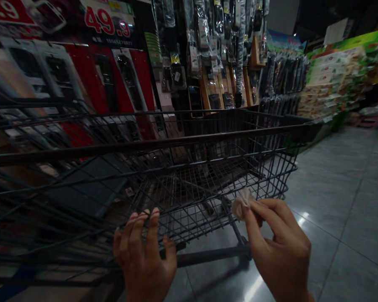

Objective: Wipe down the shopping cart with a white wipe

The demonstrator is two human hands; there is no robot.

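Down in the dim aisle, the left hand (143, 256) was spread flat against the near wire wall of the black shopping cart (182, 138), its fingers (153, 228) open and fanned upward over the mesh, thumb tucked round a lower bar, clamping nothing. Over on the other side, the right hand (279, 247) hovered beside the cart's near corner, and its fingers (258, 209) were pinched shut on a small crumpled wad of pale paper (240, 204), thumb and forefinger meeting on it. That wad sat right at the fingertips of the right hand, just touching or just short of the wire of the cart; which one could not be told. Beyond the left fingers, through the mesh, lay the basket floor with a dark flat panel (85, 184) off to their left. Farther past the fingertips stood a red display of boxed goods (91, 75) under a big price sign reading 49.9 (107, 21), and beside it a rack of hanging dark packets (214, 46). Out past the right fingers stretched the glossy grey tiled floor (343, 197), and beyond it a green-topped shelf of stacked boxes (337, 75).
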